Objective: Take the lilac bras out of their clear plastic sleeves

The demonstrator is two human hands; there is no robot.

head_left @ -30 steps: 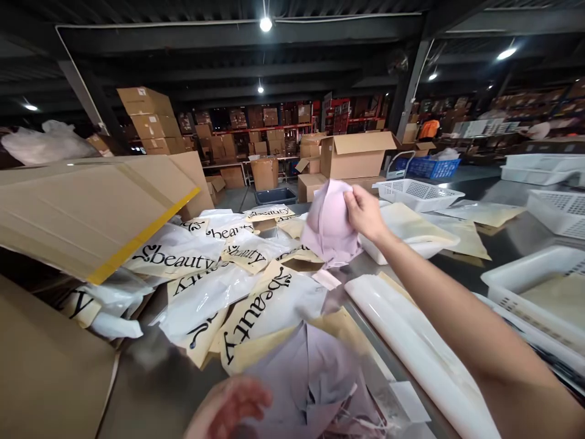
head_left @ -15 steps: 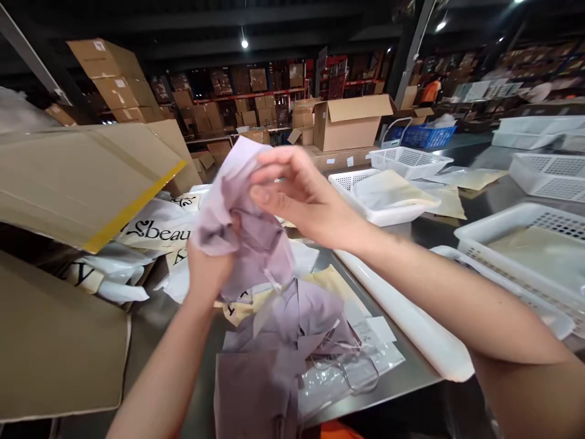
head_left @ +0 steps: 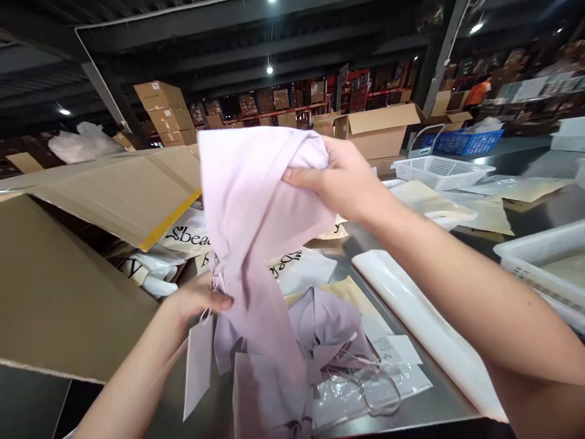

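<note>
A pale lilac garment (head_left: 256, 201) hangs in front of me, partly raised off the metal table. My right hand (head_left: 342, 177) pinches its upper right edge, thumb in front. Lower down, my left hand (head_left: 196, 302) grips a gathered part of the cloth at its left side. From there a blank-looking hang tag (head_left: 198, 366) dangles on a white string. More lilac cloth (head_left: 326, 317) lies on the table below, on top of clear plastic packaging (head_left: 361, 390). I cannot tell whether it all belongs to one garment.
An open cardboard box (head_left: 68, 292) stands on the left beside printed poly mailers (head_left: 159, 262). To the right are a white roll (head_left: 425, 329), white plastic baskets (head_left: 443, 174) and frosted bags (head_left: 484, 210). A large carton (head_left: 379, 131) and a blue basket (head_left: 470, 141) stand behind.
The bunched cloth is now spread taller and wider. My right hand has closed on its upper edge, my left hand is lower on its side, and the hang tag has come into view.
</note>
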